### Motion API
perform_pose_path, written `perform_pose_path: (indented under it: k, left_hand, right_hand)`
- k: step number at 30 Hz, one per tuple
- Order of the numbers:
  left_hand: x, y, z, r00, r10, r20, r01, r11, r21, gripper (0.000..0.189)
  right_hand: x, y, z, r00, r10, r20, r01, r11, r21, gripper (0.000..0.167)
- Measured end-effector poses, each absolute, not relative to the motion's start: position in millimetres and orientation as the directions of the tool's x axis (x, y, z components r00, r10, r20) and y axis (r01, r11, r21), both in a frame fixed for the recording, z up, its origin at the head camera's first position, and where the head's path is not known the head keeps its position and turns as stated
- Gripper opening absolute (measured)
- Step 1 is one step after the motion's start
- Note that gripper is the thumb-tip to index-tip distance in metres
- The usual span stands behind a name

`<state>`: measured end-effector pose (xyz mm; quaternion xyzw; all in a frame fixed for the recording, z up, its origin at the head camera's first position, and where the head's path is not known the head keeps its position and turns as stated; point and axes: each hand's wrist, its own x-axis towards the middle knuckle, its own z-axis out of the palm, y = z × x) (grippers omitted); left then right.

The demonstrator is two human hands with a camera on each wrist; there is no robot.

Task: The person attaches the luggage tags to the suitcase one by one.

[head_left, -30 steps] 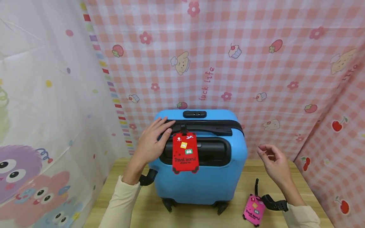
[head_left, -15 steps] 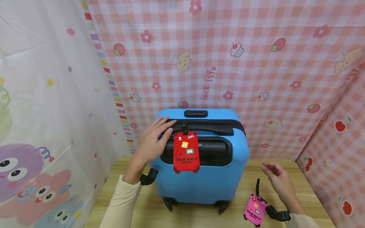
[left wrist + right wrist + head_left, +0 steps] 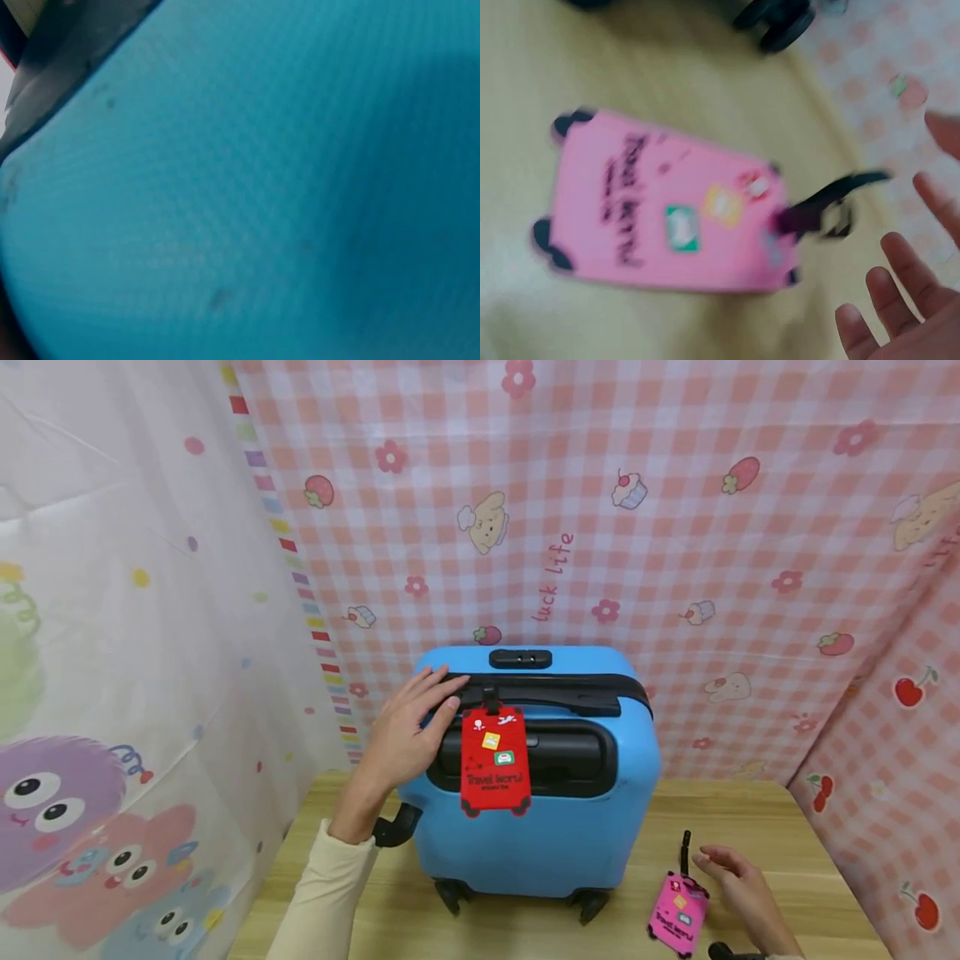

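A blue hard-shell suitcase [image 3: 536, 847] stands upright on the wooden table. My left hand [image 3: 408, 731] rests on its upper left corner, fingers stretched toward the black top handle [image 3: 562, 700]. From that handle hangs a red luggage tag [image 3: 497, 768] printed with "Travel World". In the left wrist view the suitcase's blue side [image 3: 225, 187] fills nearly everything. A pink luggage tag [image 3: 667, 206] lies flat on the table at the right, its black strap [image 3: 686, 852] sticking out unfastened. My right hand [image 3: 742, 887] is just right of that strap, fingers spread and holding nothing.
The suitcase has small black wheels [image 3: 591, 906] at its base and a combination lock [image 3: 520, 658] on top. A pink checked curtain [image 3: 420, 493] hangs close behind it, and a white cartoon curtain [image 3: 202, 710] at the left. Wooden tabletop [image 3: 780, 827] extends to the right.
My right hand has come down from beside the suitcase to the pink luggage tag's strap. My left hand stays on the suitcase, and the view has shifted slightly.
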<state>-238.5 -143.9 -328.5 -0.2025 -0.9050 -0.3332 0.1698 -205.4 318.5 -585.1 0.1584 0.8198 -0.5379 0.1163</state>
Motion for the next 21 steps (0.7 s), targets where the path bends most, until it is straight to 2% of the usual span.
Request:
perform_pose_path:
  k: [9,17,21]
  left_hand:
    - [-239,-143,-330,-0.857,0.252,0.45,0.486,0.687,0.54,0.041]
    - [-239,-142,-330,-0.851,0.25,0.463,0.497,0.668,0.553,0.041]
    - [-239,-143,-330,-0.859,0.246,0.448,0.483,0.678,0.554,0.041]
  right_hand:
    - [-199,321,-616,-0.892,0.079,-0.444,0.448,0.282,-0.849,0.077]
    - [-195,316,-631,-0.901,0.125,-0.415,0.431,0.362,-0.827,0.073]
    - [-195,317,-641,-0.92,0.114,-0.375,0.387,0.409,-0.826,0.061]
